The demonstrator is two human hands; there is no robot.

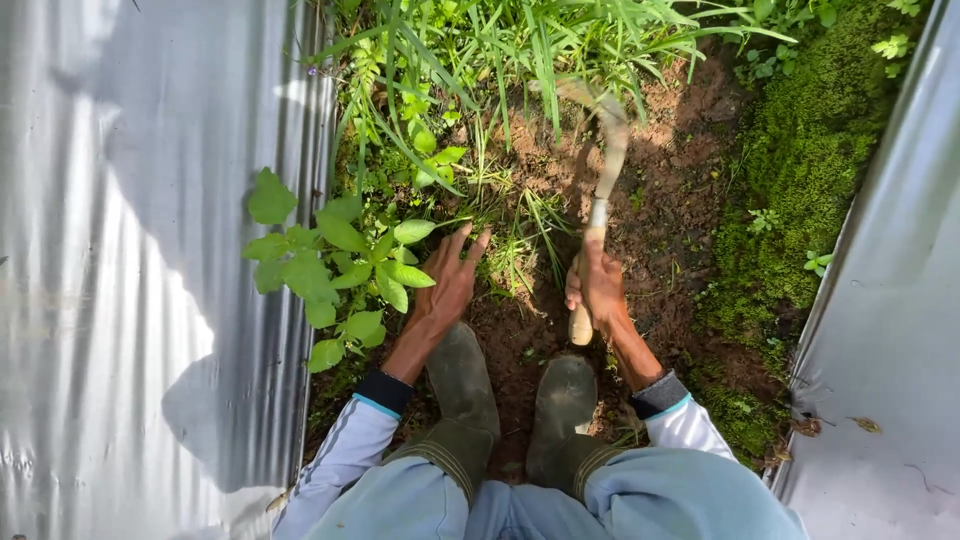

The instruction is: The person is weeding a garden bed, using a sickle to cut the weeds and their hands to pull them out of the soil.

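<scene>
Right hand (598,285) clamped around the pale wooden handle of a curved-blade sickle (600,200); the blade extends up and away from the hand, tip blurred at the base of the long green grass clump (520,60). Left hand (448,285) has fingers spread, empty, palm down on bare brown soil (670,210), just beside a broad-leafed green weed (340,265). Hands apart, sickle handle between them and nearer the right. Two dark green rubber boots (510,410) below the hands. Silver plastic mulch sheets (130,260) flank the strip.
</scene>
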